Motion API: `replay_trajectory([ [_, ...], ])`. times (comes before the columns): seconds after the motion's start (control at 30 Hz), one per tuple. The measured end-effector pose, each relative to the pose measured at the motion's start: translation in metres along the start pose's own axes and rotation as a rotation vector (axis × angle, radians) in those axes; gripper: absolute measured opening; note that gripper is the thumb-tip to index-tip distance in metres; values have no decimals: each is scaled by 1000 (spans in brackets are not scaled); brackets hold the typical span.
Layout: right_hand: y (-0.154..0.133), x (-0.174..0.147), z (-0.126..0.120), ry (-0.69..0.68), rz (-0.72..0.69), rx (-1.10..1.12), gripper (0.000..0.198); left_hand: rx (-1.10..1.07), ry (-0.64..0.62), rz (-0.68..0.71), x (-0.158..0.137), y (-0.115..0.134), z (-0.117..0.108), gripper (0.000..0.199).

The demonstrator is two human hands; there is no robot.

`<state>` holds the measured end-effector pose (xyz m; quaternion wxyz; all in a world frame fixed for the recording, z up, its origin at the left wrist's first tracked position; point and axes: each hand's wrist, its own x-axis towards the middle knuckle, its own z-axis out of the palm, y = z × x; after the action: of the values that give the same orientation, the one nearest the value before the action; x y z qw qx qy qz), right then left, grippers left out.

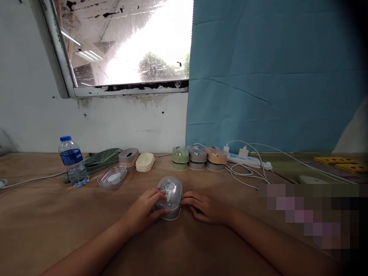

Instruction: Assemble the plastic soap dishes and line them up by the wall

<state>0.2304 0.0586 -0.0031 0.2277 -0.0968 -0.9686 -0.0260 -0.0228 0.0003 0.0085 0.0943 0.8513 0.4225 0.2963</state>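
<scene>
A grey lunch box (pixel 169 197) with a clear lid stands on the table before me; a round label and a pale item show under its lid. My left hand (pixel 149 207) grips its left side, fingers over the lid and thumb along the near side. At the right side of the box, my right hand (pixel 202 207) touches the edge with its fingertips, fingers loosely bent and nothing within them. Behind the left hand lies a loose clear lid (pixel 105 182) with a round white piece in it.
Along the back are a water bottle (pixel 73 163), a green cloth bag (pixel 99 161), a grey and orange container (pixel 128 158), stacked cream lids (pixel 145 162) and green (pixel 180 157), grey (pixel 197 156) and orange (pixel 216 157) lunch boxes. A power strip (pixel 247 161) with tangled cables lies right.
</scene>
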Motion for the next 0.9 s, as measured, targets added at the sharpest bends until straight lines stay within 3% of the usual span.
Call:
replay_trajectory([
  [0.3,2,-1,1,-11,-11,-40,35,-181,244,-85,-1,-16,2,19],
  [0.5,3,-3,3,-22,-17,-41,32,-84,366,-105,1,-24,-1,37],
  [0.67,0,-1,1,-25,-10,-34,31,16,240,-158,2,-31,-7,25],
  [0.8,0,0,1,-13,-13,-35,31,59,128,-222,2,-35,-13,27],
  [0.9,1,-1,1,-8,-19,-30,30,200,79,-230,3,-33,-17,23],
])
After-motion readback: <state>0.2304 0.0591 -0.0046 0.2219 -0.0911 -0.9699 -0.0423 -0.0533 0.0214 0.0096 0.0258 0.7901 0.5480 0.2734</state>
